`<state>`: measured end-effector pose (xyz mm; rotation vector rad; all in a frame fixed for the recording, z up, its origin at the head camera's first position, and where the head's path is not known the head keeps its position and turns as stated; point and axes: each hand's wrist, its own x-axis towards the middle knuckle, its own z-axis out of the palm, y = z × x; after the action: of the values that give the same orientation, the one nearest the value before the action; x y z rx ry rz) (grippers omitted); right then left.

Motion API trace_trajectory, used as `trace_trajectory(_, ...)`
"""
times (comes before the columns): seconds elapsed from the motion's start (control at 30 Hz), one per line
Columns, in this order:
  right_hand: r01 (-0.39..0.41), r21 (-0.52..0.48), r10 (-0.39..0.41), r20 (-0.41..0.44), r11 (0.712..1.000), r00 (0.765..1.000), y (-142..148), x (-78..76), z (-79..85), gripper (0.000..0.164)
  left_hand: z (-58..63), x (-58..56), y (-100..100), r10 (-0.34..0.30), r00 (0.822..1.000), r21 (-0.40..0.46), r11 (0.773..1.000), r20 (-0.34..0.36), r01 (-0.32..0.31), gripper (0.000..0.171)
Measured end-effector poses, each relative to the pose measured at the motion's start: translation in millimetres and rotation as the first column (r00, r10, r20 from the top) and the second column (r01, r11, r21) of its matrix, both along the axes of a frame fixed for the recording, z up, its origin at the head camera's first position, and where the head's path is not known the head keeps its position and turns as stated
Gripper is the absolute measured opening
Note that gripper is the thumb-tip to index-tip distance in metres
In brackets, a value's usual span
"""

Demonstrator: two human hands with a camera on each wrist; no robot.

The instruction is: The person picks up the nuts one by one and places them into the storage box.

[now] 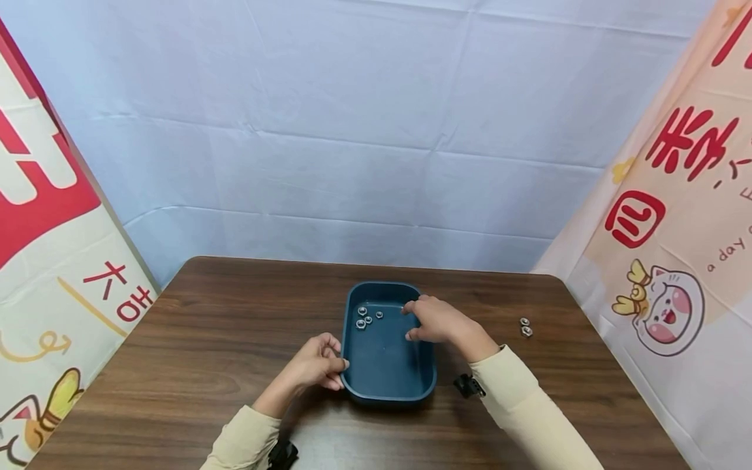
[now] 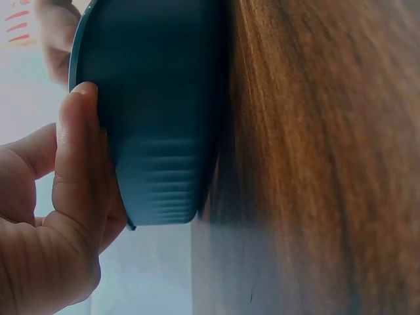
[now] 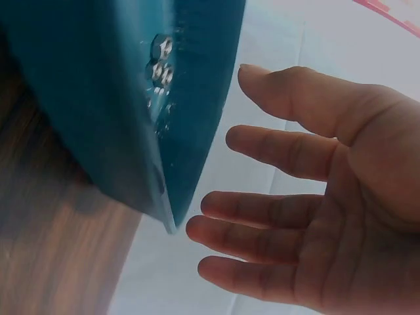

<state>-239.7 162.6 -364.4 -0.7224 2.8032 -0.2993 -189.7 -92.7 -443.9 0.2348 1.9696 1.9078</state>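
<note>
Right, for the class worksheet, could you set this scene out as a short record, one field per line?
Surface: brown wood-grain table
Container: dark blue tray on the table
Nuts in tray: four metal nuts, toward its far left
Nuts outside: two loose nuts on the table, right of the tray
Left hand: holds the tray's left rim
Right hand: over the tray's right side, fingers extended, nothing visible held
Backdrop: pale creased cloth

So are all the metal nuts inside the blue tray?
No, in the head view four nuts lie in the blue tray, but two nuts lie outside it on the wooden table.
</note>
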Motion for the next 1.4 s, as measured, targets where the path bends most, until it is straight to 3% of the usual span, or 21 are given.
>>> trace_trajectory(0.33, -0.013, -0.008, 0.012, -0.022, 1.0, 1.0, 25, 10.1, -0.7, 0.044, -2.6, 1.1, 1, -0.003, 1.0, 0.004, 1.0, 0.004, 0.003, 0.028)
trace_trajectory(0.6, -0.026, -0.066, 0.022, -0.06, 0.997, 0.998, 54, 11.4, -8.3, 0.041, 0.9, -2.7, 2, -0.013, 1.0, 0.0, 1.0, -0.006, 0.013, 0.028)
trace_trajectory(0.97, -0.026, -0.094, 0.018, -0.082, 0.995, 0.997, 81, 17.1, -25.2, 0.04, -0.6, 0.6, 1, -0.002, 1.0, -0.008, 1.0, 0.008, 0.002, 0.029)
trace_trajectory(1.4, 0.069, -0.097, -0.075, -0.055, 0.993, 0.996, 119, 24.6, -41.3, 0.042, 0.0, -0.4, 0, -0.004, 1.0, -0.004, 1.0, 0.003, 0.004, 0.029)
